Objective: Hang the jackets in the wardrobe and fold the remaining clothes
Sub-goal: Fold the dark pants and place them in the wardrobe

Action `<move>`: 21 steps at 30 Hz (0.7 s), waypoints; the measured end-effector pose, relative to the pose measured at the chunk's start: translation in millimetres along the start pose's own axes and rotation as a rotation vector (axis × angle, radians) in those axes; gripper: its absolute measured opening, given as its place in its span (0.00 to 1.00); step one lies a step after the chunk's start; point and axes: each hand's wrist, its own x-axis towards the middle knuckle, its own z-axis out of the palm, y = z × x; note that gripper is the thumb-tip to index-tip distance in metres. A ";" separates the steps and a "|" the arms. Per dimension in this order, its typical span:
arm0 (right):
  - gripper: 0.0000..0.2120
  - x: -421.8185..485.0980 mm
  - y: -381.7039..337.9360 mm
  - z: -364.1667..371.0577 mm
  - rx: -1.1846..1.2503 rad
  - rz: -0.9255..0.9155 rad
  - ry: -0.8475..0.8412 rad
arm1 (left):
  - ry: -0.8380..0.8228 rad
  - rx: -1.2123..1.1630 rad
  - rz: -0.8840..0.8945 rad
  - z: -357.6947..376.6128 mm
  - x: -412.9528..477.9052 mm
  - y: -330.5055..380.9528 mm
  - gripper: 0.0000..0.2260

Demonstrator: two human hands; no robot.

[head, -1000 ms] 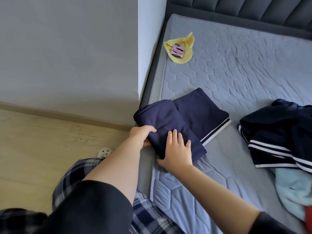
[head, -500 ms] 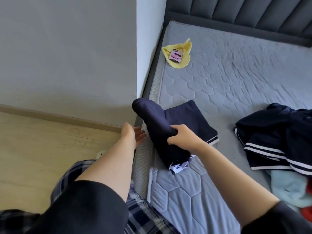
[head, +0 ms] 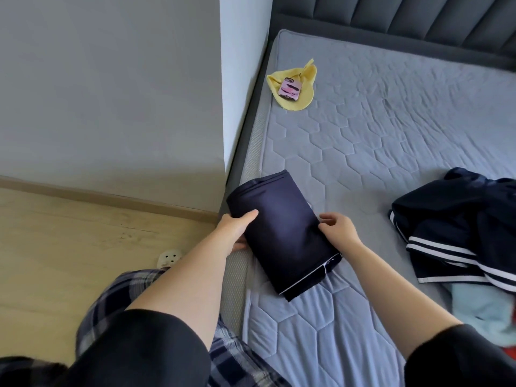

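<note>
A person leans over the near left edge of the bed [head: 391, 141], with both hands on a navy garment [head: 282, 236] that lies there folded into a thick, narrow packet, its long side running from far left to near right. The left hand [head: 237, 229] grips the packet's left edge, thumb on top and the other fingers underneath, I think so that the layers cannot slide apart. The right hand [head: 339, 229] is at the opposite edge with curled fingers that seem to pinch the cloth; how firmly, I cannot tell. With one hand on each side the person can square the packet or lift it as one piece. At the near end a white trim and an inner layer stick out a little, so the fold is not perfectly even. To the right on the bed, well apart from the packet, a pile [head: 458, 227] of dark clothes with white stripes lies unfolded, and a light blue piece [head: 480, 308] shows just beside it on the near side; in my judgement these wait for their turn. At the far left of the bed a phone [head: 290, 90] rests on a yellow cloth [head: 307, 90], probably put there to be out of the way of the folding. I cannot say if the pile holds a jacket.
</note>
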 end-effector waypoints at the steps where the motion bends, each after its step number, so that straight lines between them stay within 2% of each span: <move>1: 0.15 2.1 1.8 0.7 -0.028 -0.002 -0.001 | 0.009 -0.008 0.009 2.4 2.4 -1.2 0.33; 2: 0.16 3.2 1.4 1.3 0.003 0.017 -0.044 | 0.017 -0.019 0.016 4.6 5.1 -2.4 0.35; 5: 0.24 1.9 -5.2 0.6 0.113 0.084 -0.291 | 0.035 -0.054 0.036 6.8 12.1 -3.3 0.40; 8: 0.22 4.2 -9.5 -2.8 0.102 0.059 -0.477 | -0.005 -0.079 0.055 2.1 11.4 -2.1 0.35; 11: 0.10 19.1 -25.0 -27.1 -0.043 -0.007 -0.598 | -0.240 -0.041 -0.015 -10.7 -1.9 0.5 0.25; 12: 0.08 24.5 -34.9 -38.8 -0.143 -0.030 -0.653 | -0.338 -0.013 -0.079 -16.8 -6.8 1.5 0.23; 14: 0.09 30.8 -55.8 -57.4 -0.372 -0.068 -0.713 | -0.469 0.065 -0.194 -27.2 -11.8 3.6 0.24; 16: 0.15 32.1 -70.2 -57.5 -0.628 -0.220 -0.569 | -0.443 0.188 -0.181 -30.3 -11.3 8.3 0.31; 18: 0.21 26.6 -72.2 -41.7 -0.792 -0.452 -0.192 | -0.275 0.302 -0.018 -24.0 -7.5 14.3 0.36; 20: 0.23 10.1 -67.0 -20.2 -0.822 -0.651 0.119 | -0.161 0.393 0.145 -10.3 -5.9 18.7 0.39; 21: 0.22 0.6 -62.1 -8.5 -0.788 -0.716 0.188 | -0.145 0.425 0.197 -2.5 -4.9 17.9 0.39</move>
